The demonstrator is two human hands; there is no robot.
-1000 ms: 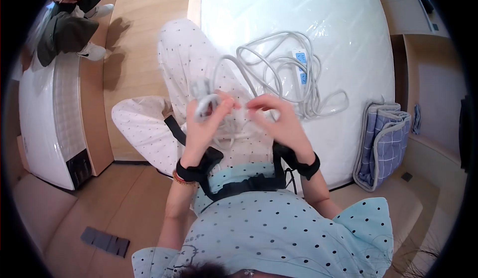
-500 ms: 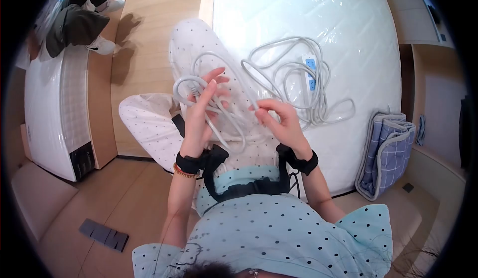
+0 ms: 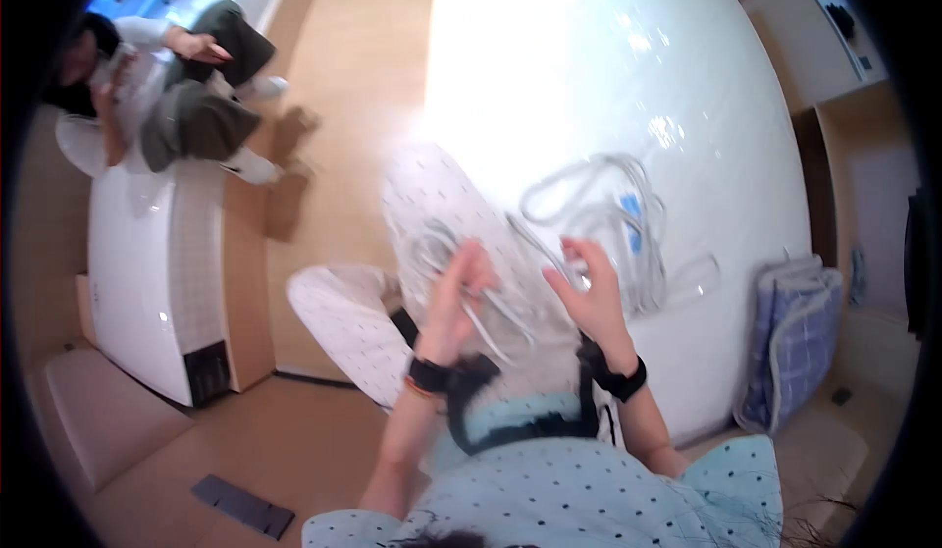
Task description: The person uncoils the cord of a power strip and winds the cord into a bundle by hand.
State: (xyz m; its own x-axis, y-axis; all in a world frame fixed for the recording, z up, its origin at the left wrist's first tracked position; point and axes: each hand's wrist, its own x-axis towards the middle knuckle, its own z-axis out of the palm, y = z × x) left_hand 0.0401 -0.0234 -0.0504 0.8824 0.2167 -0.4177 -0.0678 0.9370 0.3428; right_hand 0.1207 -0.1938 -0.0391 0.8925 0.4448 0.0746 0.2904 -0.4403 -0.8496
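Loops of a grey power cord (image 3: 502,305) are gathered in my left hand (image 3: 457,298), which is closed around them above my lap. My right hand (image 3: 595,305) is to the right, over the bed edge by my leg, with a run of the cord slanting into its curled fingers. Motion blur softens both hands and the loops. More cord lies in loose loops on the bed, around a white power strip (image 3: 631,224) with blue sockets.
I sit against a plastic-wrapped mattress (image 3: 549,77). A folded blue checked blanket (image 3: 793,342) is at its right edge. Another person (image 3: 201,106) sits on a second wrapped bed (image 3: 137,254) at left. A dark grey flat object (image 3: 243,505) lies on the floor.
The view has shifted, so the scene appears lower and further right. My right hand has moved away from the cord's earlier pinch point. The left hand keeps its loops.
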